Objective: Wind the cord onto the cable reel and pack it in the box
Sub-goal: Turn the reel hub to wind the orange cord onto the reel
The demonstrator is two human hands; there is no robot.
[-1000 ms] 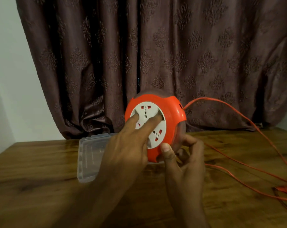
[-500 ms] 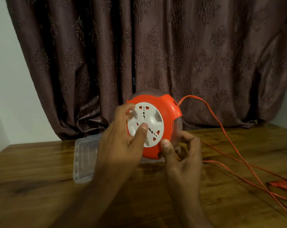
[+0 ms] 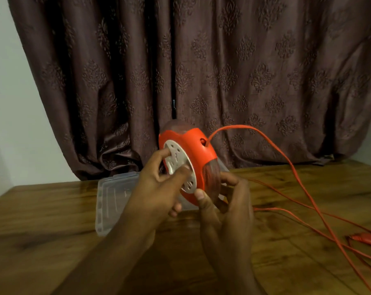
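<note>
The round orange cable reel [image 3: 194,149] with a white socket face is held upright above the wooden table, its face turned to the left. My right hand [image 3: 227,203] grips its lower edge from below and behind. My left hand [image 3: 159,188] presses thumb and fingers on the white socket disc [image 3: 180,167]. An orange cord [image 3: 286,160] leaves a hole on the reel's right side, arcs up and falls to the table in loose loops. Its orange plug [image 3: 365,238] lies at the far right. A clear plastic box [image 3: 114,199] lies behind my left hand.
A brown patterned curtain [image 3: 222,71] hangs directly behind the table's far edge. A pale wall [image 3: 12,103] is at the left. Slack cord strands cross the right part of the wooden table [image 3: 42,220].
The reel has turned so its white face points more to the left and is seen nearly edge-on. My left-hand fingers have shifted around the disc. The cord loop has shifted with it.
</note>
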